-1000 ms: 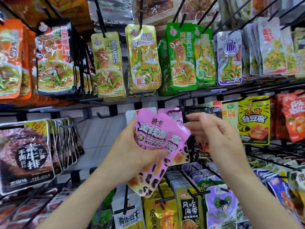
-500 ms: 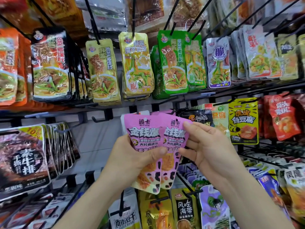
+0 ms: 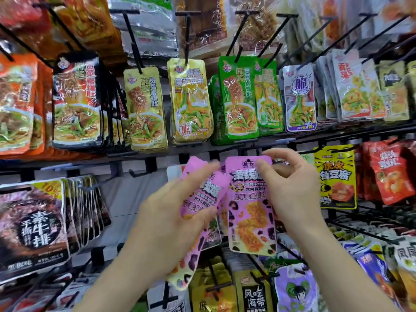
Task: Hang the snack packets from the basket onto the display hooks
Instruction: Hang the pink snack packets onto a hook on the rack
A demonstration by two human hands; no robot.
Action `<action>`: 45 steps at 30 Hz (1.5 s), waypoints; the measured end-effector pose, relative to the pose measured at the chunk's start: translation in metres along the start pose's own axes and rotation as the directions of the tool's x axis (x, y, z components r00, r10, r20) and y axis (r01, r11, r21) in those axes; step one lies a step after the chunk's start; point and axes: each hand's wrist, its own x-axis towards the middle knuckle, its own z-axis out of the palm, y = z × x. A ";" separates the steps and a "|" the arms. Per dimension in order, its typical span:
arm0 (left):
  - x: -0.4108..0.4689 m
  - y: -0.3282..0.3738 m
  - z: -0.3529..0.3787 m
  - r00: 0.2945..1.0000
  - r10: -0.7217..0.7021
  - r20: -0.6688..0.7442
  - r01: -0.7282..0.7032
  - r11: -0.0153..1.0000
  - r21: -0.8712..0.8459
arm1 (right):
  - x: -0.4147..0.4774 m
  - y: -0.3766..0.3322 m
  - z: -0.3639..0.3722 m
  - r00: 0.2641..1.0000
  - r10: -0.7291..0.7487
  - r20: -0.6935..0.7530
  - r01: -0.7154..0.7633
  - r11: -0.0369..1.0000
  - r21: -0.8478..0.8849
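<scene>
A person's right hand [image 3: 292,192] pinched the top edge of a pink snack packet [image 3: 249,217] between thumb and forefinger, its grip narrow and closed on the packet, just left of a yellow tofu packet [image 3: 335,176] hanging on a shop's display rack. The pink snack packet hung upright with its face to the camera. Its top sat just below the black rail [image 3: 371,135] that ran above the yellow tofu packet. Whether its hole sat on a hook could not be told, as the fingers covered that spot.

Farther left of the yellow tofu packet, the left hand [image 3: 166,226] held a bundle of matching pink packets [image 3: 200,199]. Its grip was closed on them, the thumb across their fronts. The bundle was tilted and blurred, and its edge was tucked behind the upright packet; the number of packets in it could not be told.

Well left of the yellow tofu packet, a black display hook [image 3: 137,174] jutted from the rail. Green packets [image 3: 240,100] and gold packets [image 3: 191,102] hung above and left of the yellow tofu packet, with red packets [image 3: 391,174] just to its right. Below it hung a purple packet [image 3: 297,291] showing a cartoon figure. Dark packets [image 3: 31,226] filled the rack far to the left.
</scene>
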 end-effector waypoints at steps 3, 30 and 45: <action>0.004 0.000 0.002 0.998 -0.030 0.063 0.016 0.978 0.209 | 0.005 0.005 0.004 0.994 -0.108 0.027 0.110 0.989 -0.097; 0.046 -0.005 0.021 0.868 -0.186 0.461 0.061 0.960 0.273 | 0.003 0.021 0.013 0.937 -0.231 0.262 0.349 0.662 -0.663; 0.023 -0.033 0.010 0.955 -0.164 0.245 0.170 0.985 -0.002 | -0.021 0.059 0.030 0.832 -0.171 0.528 0.553 0.339 -0.761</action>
